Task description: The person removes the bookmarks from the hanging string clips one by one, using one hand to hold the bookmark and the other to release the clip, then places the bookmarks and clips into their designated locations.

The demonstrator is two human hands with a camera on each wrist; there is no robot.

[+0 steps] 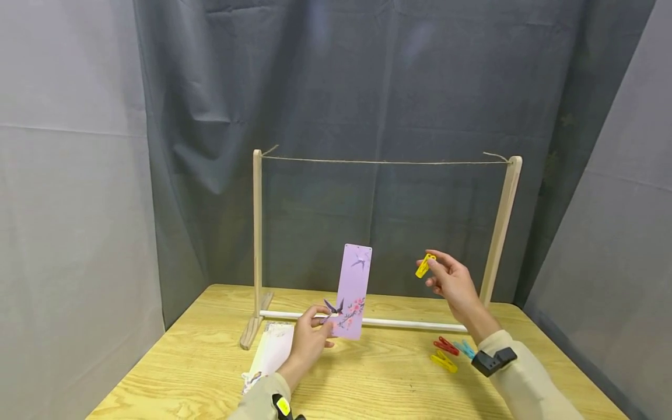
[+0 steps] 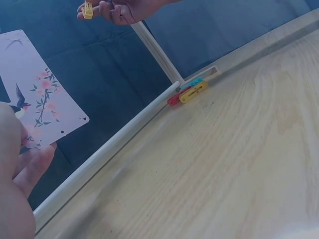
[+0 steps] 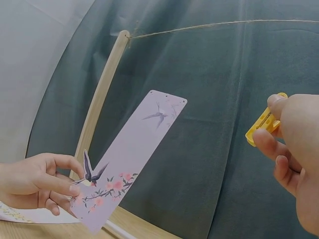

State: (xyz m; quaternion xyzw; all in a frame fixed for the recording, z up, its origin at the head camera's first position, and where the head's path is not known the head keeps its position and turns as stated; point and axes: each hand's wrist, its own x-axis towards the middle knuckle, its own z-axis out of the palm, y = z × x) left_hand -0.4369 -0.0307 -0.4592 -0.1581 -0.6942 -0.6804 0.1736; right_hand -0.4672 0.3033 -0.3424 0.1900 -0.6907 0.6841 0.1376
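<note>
My left hand point(image 1: 310, 338) pinches a lilac bookmark point(image 1: 354, 280) by its lower left edge and holds it upright above the table. The card bears swallows and a pink blossom branch, and small holes show along its top edge in the right wrist view. In my right hand point(image 1: 455, 287) a yellow clothespin point(image 1: 425, 265) is pinched between thumb and fingers, raised to the right of the bookmark and apart from it. Both hands are below the string point(image 1: 385, 161), which runs between two wooden posts.
On the table point(image 1: 388, 379), more printed cards point(image 1: 273, 349) lie by the left post point(image 1: 258, 233). A red clothespin point(image 1: 445, 345), a blue clothespin point(image 1: 465, 349) and another yellow clothespin point(image 1: 444, 361) lie near the right forearm. A white rod point(image 1: 415, 324) joins the posts low down.
</note>
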